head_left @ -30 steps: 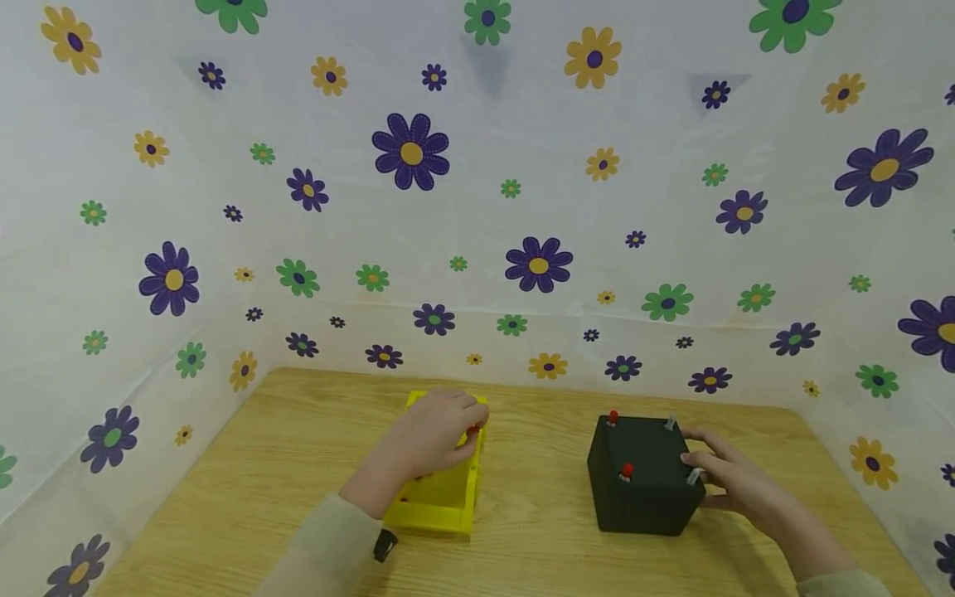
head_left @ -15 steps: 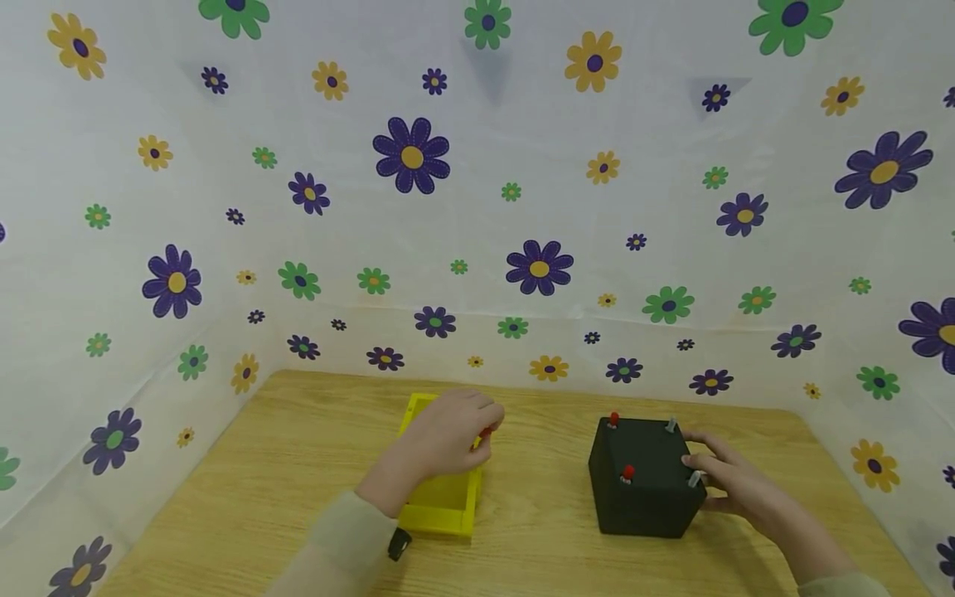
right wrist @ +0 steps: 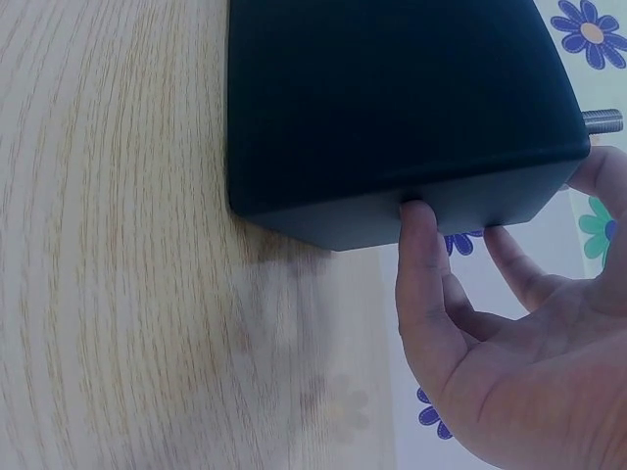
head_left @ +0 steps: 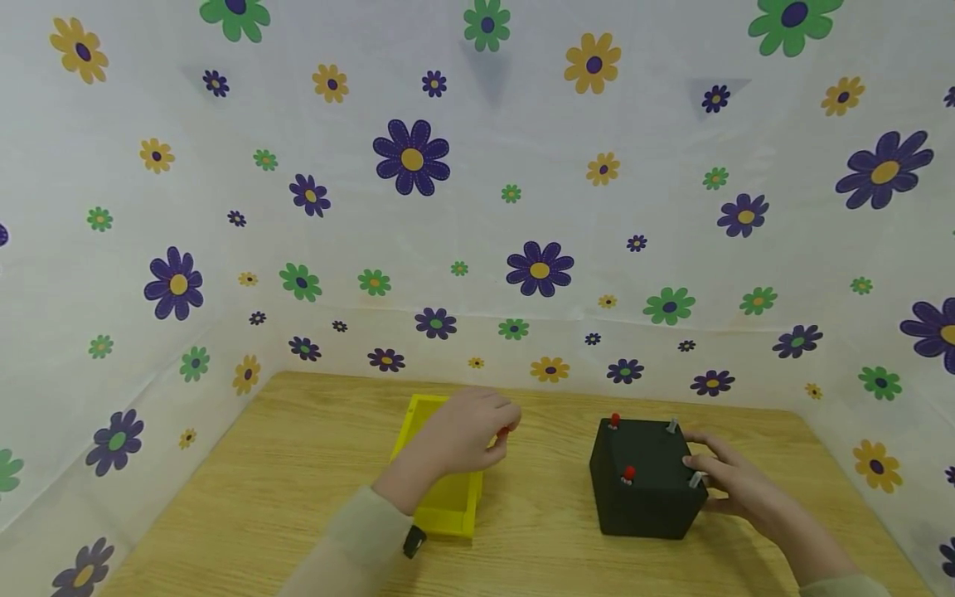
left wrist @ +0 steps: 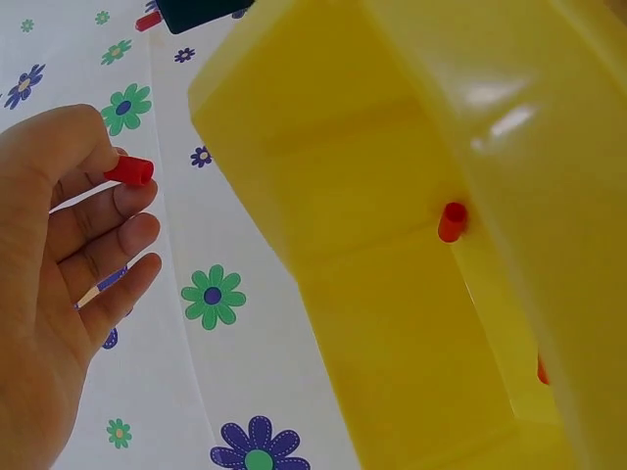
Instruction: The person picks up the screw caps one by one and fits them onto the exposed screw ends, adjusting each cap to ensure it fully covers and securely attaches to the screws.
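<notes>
Between thumb and index finger my left hand (head_left: 466,435) pinches a small hollow red cap (left wrist: 132,170), its other fingers loosely bent. It is above the right edge of a yellow bin (head_left: 440,522). Inside that bin lies another red cap (left wrist: 452,222), and part of one more shows lower down. My right hand (head_left: 739,481) touches the right side of a black box (head_left: 649,512); its fingertips press the side face and the thumb lies at the top edge. On top, red caps cover two left posts (head_left: 629,473); the two right threaded posts (head_left: 696,479) are bare metal.
Both the bin and the box stand on a wooden table (head_left: 537,547), with a gap of tabletop between them. A white flowered cloth (head_left: 477,215) hangs behind and at both sides. A dark wrist camera (head_left: 414,541) sits under the left sleeve.
My left hand has lifted away from over the bin's inside and moved right toward the box, carrying the red cap. The right hand and the box have stayed in place.
</notes>
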Motion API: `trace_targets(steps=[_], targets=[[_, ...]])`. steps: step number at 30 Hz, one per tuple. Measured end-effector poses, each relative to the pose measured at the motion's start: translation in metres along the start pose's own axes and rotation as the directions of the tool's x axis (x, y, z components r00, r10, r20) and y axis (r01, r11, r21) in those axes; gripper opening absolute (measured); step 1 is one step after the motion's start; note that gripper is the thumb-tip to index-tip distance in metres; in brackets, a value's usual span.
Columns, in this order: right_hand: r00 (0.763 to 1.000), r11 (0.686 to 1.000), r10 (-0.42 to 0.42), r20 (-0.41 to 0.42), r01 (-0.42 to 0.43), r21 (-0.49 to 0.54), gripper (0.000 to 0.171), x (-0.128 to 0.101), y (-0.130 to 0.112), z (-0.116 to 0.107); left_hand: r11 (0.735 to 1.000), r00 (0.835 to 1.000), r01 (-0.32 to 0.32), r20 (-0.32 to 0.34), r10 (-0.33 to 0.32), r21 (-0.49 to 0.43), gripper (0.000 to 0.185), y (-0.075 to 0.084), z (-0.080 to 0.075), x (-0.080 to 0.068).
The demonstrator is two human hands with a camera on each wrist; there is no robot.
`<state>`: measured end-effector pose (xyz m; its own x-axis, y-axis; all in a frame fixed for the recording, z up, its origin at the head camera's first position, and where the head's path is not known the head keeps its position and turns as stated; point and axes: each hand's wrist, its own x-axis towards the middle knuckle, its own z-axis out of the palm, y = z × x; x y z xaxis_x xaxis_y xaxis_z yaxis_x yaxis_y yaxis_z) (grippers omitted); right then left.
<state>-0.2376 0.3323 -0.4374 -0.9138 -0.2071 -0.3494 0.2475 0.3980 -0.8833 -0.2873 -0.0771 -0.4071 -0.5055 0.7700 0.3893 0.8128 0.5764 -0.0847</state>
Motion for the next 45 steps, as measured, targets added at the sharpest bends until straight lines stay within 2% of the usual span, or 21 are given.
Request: trace_targets(steps=[7,20,29,45], targets=[[1.0,1.0,0.001,0.001,-0.001,-0.001,0.068,0.0,0.002,0.0,1.0,1.0,-0.006,-0.003,0.006,-0.005,0.014,0.007,0.004,0.006],[1.0,1.0,-0.011,0.009,0.01,0.017,0.067,-0.001,0.004,0.001,0.999,0.999,-0.04,-0.001,0.04,-0.008,0.006,0.022,0.001,0.021],[1.0,1.0,-0.016,-0.001,0.016,0.011,0.066,0.0,0.005,0.002,0.998,0.998,-0.056,-0.013,0.056,0.026,0.004,0.029,0.0,0.026],[1.0,1.0,-0.022,-0.002,0.022,0.0,0.064,-0.003,0.008,0.003,0.997,0.997,-0.077,-0.024,0.077,0.018,0.006,0.045,0.005,0.032]])
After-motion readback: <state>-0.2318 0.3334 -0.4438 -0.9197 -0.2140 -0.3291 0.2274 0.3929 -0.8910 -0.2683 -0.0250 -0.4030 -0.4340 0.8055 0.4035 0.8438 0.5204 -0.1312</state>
